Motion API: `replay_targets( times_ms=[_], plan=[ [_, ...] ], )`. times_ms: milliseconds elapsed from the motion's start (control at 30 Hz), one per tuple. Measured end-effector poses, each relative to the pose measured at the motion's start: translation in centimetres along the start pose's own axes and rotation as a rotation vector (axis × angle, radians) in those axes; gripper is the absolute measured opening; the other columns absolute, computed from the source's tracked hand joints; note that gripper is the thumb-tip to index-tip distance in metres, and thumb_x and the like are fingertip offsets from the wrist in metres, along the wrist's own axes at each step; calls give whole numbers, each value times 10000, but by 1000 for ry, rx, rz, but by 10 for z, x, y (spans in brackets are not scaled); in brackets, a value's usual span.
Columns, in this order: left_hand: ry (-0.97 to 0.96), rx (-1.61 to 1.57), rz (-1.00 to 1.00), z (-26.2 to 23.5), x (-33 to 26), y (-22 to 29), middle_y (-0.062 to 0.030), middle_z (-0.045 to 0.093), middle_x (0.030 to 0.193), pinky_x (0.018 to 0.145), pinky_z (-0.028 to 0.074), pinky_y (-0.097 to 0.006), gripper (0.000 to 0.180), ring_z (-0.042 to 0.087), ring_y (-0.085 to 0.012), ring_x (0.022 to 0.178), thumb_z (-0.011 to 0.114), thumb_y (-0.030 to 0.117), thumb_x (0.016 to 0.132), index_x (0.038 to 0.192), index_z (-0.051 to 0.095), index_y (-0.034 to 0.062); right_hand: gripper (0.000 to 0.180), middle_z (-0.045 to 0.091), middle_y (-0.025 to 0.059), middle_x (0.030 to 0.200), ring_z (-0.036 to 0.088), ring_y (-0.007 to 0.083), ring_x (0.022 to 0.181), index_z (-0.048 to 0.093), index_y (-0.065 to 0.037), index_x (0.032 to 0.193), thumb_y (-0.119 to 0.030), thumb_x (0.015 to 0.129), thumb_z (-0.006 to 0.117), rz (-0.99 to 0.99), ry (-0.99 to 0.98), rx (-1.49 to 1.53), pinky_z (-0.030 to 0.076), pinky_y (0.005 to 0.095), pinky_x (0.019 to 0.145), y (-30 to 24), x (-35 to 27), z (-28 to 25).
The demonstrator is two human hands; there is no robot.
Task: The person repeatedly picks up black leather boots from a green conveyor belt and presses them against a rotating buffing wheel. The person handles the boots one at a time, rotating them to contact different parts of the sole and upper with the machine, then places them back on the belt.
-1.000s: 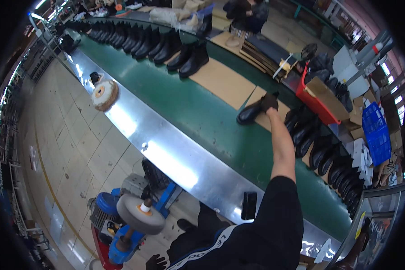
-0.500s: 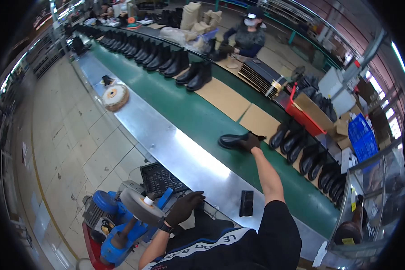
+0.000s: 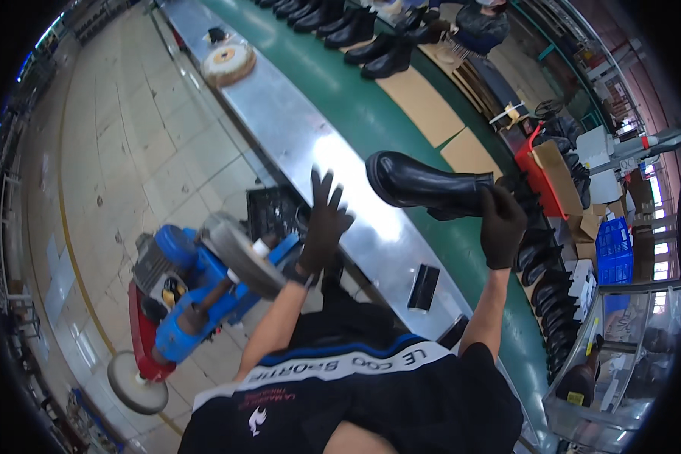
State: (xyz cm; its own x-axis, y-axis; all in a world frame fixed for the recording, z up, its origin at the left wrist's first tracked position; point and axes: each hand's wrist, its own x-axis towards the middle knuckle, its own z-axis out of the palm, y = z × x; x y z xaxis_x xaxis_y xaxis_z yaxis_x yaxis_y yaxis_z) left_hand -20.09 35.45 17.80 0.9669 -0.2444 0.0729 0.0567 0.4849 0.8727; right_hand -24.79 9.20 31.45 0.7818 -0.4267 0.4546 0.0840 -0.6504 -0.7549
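Observation:
A shiny black ankle boot [image 3: 424,184] hangs above the green bench surface, tilted on its side with its toe toward the left. My right hand [image 3: 502,227], in a dark brown glove, grips it by the top of the shaft. My left hand [image 3: 327,225], gloved alike, is raised over the metal edge strip [image 3: 310,140] with its fingers spread and nothing in them. It is apart from the boot. Below and left of that hand stands a blue buffing machine [image 3: 197,303] with a grey wheel [image 3: 242,253].
Black boots [image 3: 386,57] line the bench on cardboard sheets [image 3: 424,106]; more stand at the right [image 3: 556,303]. A black phone-like object [image 3: 424,287] and a round pale buffing wheel [image 3: 228,64] lie on the metal strip. A co-worker [image 3: 480,26] stands across the bench.
My right hand has lifted the boot off the green surface and brought it nearer. My left hand has risen from beside the grey wheel, fingers now spread. The view has shifted.

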Motion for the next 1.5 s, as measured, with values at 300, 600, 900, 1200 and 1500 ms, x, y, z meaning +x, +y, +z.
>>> replay_targets(
  times_ms=[300,600,900,1200,1500],
  plan=[
    [-238,138,546,36,-48,64,-220,415,1390,983,473,-429,1056,479,-330,1257,795,269,721,1505,91,202,181,692,61,840,615,108,757,697,18,981,-119,865,672,164,34,61,494,264,717,-51,-92,-6],
    [30,-296,-311,51,-94,26,-179,493,1310,1022,423,-492,635,511,-342,1198,555,356,875,1415,364,81,653,488,196,1241,447,399,1173,508,-95,1285,-264,699,740,-193,327,-545,375,487,987,-103,-195,-64],
    [-611,-380,-812,88,-155,-39,-92,538,1113,982,412,-457,439,537,-268,1087,444,393,949,1272,470,98,647,599,111,1231,587,173,1060,484,8,1319,-310,821,748,718,226,607,477,324,930,-94,-393,-73],
    [-468,-441,-911,49,-146,-7,-86,595,1017,947,444,-400,343,578,-248,998,626,333,860,1075,541,80,515,642,51,1127,620,152,962,538,-25,1262,-184,808,724,993,-148,1080,514,319,839,-100,-375,-40],
    [-119,422,-380,-126,-220,-126,-157,636,1069,934,438,-397,480,601,-293,1010,709,304,762,1125,556,29,422,636,76,1143,602,160,1019,587,-82,1226,-277,859,663,1585,-628,1048,499,335,891,-56,-306,24]
  ],
)
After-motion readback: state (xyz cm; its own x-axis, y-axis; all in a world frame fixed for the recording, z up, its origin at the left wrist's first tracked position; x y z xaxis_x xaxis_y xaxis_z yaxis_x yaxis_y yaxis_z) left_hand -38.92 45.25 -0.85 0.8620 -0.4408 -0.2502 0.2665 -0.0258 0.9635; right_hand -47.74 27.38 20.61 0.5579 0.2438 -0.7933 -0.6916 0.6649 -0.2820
